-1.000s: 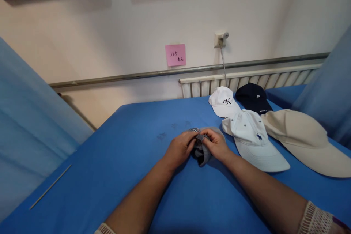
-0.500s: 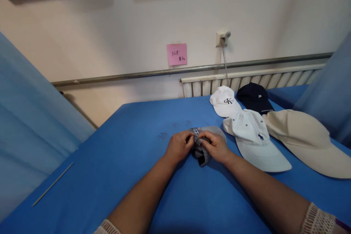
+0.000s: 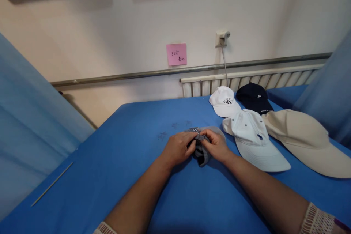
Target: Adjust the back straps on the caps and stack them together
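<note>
A grey baseball cap [image 3: 202, 155] lies on the blue-covered table between my hands, its pale brim pointing away to the right. My left hand [image 3: 179, 146] pinches the cap's back strap from the left. From the right, my right hand [image 3: 215, 145] grips the same strap area between thumb and fingers. The fingers hide most of the strap and any fastener on it. Part of the lettering on the cap's crown shows just beyond my fingertips.
To the right lie a white cap [image 3: 224, 102], a navy cap [image 3: 254, 97], a pale cap with a horse logo [image 3: 255, 139] and a large beige cap [image 3: 307, 139]. A thin stick [image 3: 52, 184] rests at the left edge. Behind stands a radiator [image 3: 246, 77].
My left hand has turned slightly, its fingers now reaching further over the strap and its thumb lower. My right hand and the grey cap stay nearly in place.
</note>
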Tool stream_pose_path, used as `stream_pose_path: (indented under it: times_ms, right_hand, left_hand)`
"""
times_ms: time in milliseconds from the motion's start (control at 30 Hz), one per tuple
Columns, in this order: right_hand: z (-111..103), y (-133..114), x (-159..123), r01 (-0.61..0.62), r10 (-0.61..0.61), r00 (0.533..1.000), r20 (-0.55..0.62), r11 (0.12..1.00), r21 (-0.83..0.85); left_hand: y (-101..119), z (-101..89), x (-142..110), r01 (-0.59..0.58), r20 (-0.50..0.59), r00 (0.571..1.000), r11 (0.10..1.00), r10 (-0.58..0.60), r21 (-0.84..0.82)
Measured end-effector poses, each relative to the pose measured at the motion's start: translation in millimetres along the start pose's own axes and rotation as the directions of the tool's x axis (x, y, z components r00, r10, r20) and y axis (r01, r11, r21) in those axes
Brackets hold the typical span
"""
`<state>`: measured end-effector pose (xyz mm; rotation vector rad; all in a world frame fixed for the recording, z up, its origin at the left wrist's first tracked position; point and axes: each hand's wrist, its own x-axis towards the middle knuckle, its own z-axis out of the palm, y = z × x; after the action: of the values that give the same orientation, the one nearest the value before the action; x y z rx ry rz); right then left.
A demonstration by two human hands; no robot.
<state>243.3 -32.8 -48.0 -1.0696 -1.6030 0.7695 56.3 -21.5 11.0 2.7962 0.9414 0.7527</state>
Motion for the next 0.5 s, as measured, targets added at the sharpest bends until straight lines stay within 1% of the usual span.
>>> stream_pose_path:
  times_ms: [133,233,300,333,400,467,500]
  right_hand:
    - [-2,-8,0,0.025,-0.024,1.0,0.013,0.999,-0.046]
    - [-3,-12,-1,0.044,-0.043,0.999,0.024,0.997,-0.07]
    - [-3,-13,-2,0.055,-0.052,0.998,0.03,0.994,-0.093]
    - [-3,-14,-2,0.061,-0.057,0.998,0.036,0.993,-0.101]
    - [-3,-15,-3,0.075,-0.07,0.996,0.051,0.992,-0.098]
    - [-2,-14,-3,0.082,-0.077,0.995,0.07,0.994,-0.077]
    - [-2,-13,-3,0.075,-0.071,0.995,0.071,0.995,-0.061]
  left_hand:
    - [1,-1.2,1,-0.001,-0.006,1.0,0.996,0.002,0.09]
    - [3,-2.0,2,-0.015,0.022,1.0,0.984,0.011,0.175]
    - [4,-0.9,2,0.006,0.033,0.999,0.976,-0.014,0.218]
    - [4,0.4,2,0.037,0.025,0.999,0.973,-0.044,0.226]
    - [3,3.8,3,0.136,-0.017,0.991,0.97,-0.135,0.204]
    - [0,6.9,3,0.238,-0.057,0.971,0.962,-0.232,0.135]
    - [-1,7.7,3,0.263,-0.061,0.964,0.961,-0.258,0.088]
